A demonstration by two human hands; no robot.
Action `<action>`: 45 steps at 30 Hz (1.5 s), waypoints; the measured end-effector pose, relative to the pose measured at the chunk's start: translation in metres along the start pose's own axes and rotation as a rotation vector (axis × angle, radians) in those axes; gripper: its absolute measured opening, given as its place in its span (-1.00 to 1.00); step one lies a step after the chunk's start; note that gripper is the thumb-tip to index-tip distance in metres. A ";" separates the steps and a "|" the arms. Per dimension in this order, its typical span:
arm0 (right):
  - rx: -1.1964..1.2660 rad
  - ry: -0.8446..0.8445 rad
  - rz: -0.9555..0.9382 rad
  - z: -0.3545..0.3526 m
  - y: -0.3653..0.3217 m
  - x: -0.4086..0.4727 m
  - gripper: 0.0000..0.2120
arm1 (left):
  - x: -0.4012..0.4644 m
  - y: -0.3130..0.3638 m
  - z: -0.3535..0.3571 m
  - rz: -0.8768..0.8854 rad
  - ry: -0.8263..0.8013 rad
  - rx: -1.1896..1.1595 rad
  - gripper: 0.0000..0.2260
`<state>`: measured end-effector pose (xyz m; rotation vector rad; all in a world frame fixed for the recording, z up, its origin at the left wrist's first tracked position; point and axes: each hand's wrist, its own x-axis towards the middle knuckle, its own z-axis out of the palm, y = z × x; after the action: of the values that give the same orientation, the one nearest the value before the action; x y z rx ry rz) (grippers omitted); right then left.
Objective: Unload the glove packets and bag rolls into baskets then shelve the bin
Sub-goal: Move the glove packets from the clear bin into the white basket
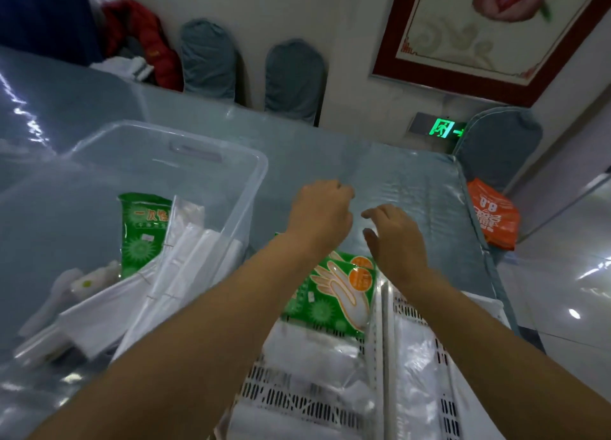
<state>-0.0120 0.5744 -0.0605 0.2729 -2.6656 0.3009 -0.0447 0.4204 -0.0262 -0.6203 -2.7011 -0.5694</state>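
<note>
A clear plastic bin (254, 175) stands at the left of the table. Inside it lie a green glove packet (140, 234), white bag rolls (185, 267) and small white items. Two white perforated baskets sit near the front: the left basket (297, 396) holds green glove packets (337, 291) and clear packets, and the right basket (439, 390) holds clear plastic bags. My left hand (322, 215) hovers over the table beyond the baskets with its fingers curled and nothing visible in it. My right hand (395, 238) is beside it, fingers loosely bent, holding nothing.
The table (396, 175) is covered in grey-blue cloth under clear plastic. Covered chairs (294, 79) stand at the far edge and another (499, 142) at the right corner. An orange bag (494, 218) hangs by the right edge. A glossy floor lies to the right.
</note>
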 end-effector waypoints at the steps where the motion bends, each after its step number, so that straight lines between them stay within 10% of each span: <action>1: 0.003 0.045 -0.013 -0.010 -0.011 0.007 -0.74 | 0.002 -0.005 -0.018 0.045 0.038 0.013 -0.72; 7: 0.061 0.225 -0.036 -0.038 -0.102 0.042 -0.79 | -0.034 -0.091 -0.110 0.241 0.129 0.184 -0.77; 13: 0.200 0.172 -0.112 -0.013 -0.223 0.068 -0.83 | -0.083 -0.232 -0.177 0.030 0.031 0.278 -0.76; 23: -0.113 -0.391 -0.203 0.118 -0.373 0.106 -0.82 | -0.135 -0.372 -0.193 -0.047 -0.166 0.281 -0.73; 32: -0.032 -0.546 0.300 0.189 -0.390 0.087 -0.65 | -0.146 -0.394 -0.183 -0.036 -0.108 0.058 -0.77; 41: 0.255 -0.247 0.364 0.128 -0.382 0.100 -0.79 | -0.138 -0.381 -0.182 0.098 -0.184 0.393 -0.72; 45: 0.356 0.012 0.277 0.087 -0.389 0.109 -0.75 | -0.122 -0.342 -0.189 -0.180 -0.117 -0.292 -0.52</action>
<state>-0.0510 0.1649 -0.0230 0.0058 -2.6240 0.8634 -0.0615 0.0114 -0.0132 -0.4956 -2.8256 -1.0177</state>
